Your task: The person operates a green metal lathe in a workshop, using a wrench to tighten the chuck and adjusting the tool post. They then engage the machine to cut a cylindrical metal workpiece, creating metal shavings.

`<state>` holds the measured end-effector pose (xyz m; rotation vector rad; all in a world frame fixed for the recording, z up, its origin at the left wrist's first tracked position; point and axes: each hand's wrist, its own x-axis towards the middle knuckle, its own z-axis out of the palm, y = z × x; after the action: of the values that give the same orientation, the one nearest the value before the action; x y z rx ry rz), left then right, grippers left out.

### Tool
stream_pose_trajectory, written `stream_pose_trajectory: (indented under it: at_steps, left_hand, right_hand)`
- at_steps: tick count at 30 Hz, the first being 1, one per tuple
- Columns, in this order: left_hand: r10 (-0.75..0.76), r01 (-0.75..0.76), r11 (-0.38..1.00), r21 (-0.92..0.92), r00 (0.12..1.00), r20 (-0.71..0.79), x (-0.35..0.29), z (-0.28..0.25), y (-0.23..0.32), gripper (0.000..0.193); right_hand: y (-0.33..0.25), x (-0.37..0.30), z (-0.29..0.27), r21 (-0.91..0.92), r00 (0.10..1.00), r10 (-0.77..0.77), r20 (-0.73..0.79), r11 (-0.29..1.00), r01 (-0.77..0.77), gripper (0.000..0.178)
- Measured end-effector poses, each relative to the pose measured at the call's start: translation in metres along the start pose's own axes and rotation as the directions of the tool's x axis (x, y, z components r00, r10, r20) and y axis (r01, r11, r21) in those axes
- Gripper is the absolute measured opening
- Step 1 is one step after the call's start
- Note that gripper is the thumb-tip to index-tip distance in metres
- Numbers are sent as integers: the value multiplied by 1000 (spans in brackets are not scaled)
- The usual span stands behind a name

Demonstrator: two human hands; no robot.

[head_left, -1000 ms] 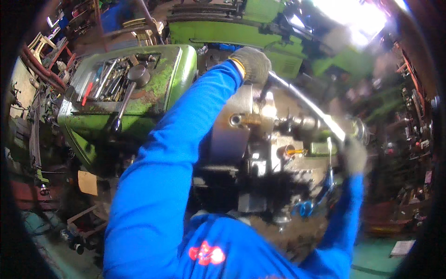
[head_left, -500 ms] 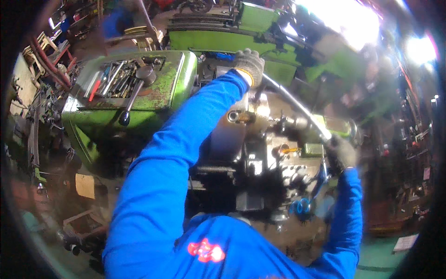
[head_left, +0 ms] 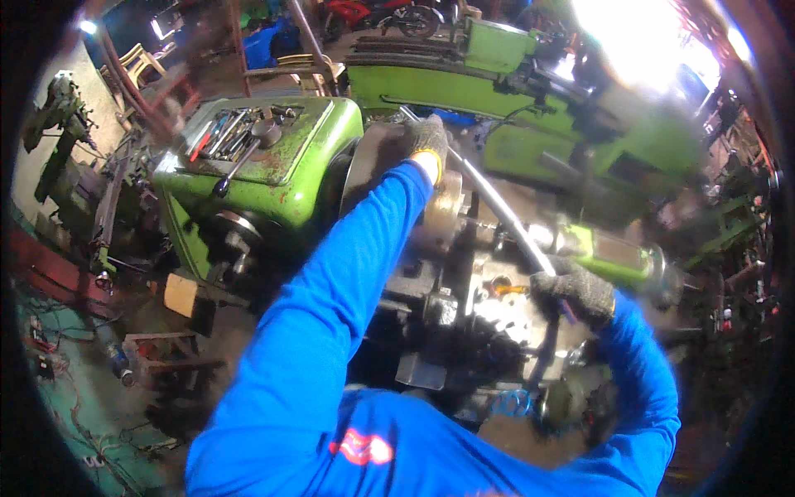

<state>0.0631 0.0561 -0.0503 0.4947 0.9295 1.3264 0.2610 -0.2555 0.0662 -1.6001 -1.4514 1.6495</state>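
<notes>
Wears a bright blue top [head_left: 464, 451] with long, creased sleeves [head_left: 306, 315] — marked at the front with a red-and-white print [head_left: 362, 447]. Has grey knitted gloves [head_left: 590, 290] on left hand [head_left: 429, 141] and right hand [head_left: 573, 293] — edged yellow at the left cuff [head_left: 438, 165].

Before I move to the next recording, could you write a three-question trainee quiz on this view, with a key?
1. Which hand grips the nearer end of the long metal bar?
2. True or false: hand tools lie on top of the green lathe headstock.
3. Fill in: in the background, near the top edge, stands a red ____.

Key:
1. The right hand.
2. True.
3. Motorcycle.
</notes>
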Motion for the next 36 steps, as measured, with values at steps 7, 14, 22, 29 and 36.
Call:
stream_pose_trajectory:
  at_steps: [7, 14, 22, 29, 36]
  left_hand:
    - [594, -753, 276, 598, 623, 509, 178, -140, -25, 17]
    - [231, -273, -738, 617, 757, 612, 0, -19, 24, 19]
    - [11, -321, -856, 405, 772, 636, 26, 6, 27, 21]
    - [158, -560, 24, 828, 820, 550, 48, -9, 32, 25]
    - [691, -480, -120, 869, 588, 421, -73, -4, 80, 42]
  right_hand:
    - [-5, 33, 11, 247, 965, -83, 249, 969, 19, 27]
    - [22, 18, 8, 246, 986, -144, 79, 962, 121, 23]
    - [-18, 9, 100, 471, 994, -33, -106, 878, 79, 19]
    - [-40, 28, 76, 80, 993, 21, -112, 997, -12, 26]
    - [-46, 77, 45, -110, 969, -14, -247, 994, -14, 30]
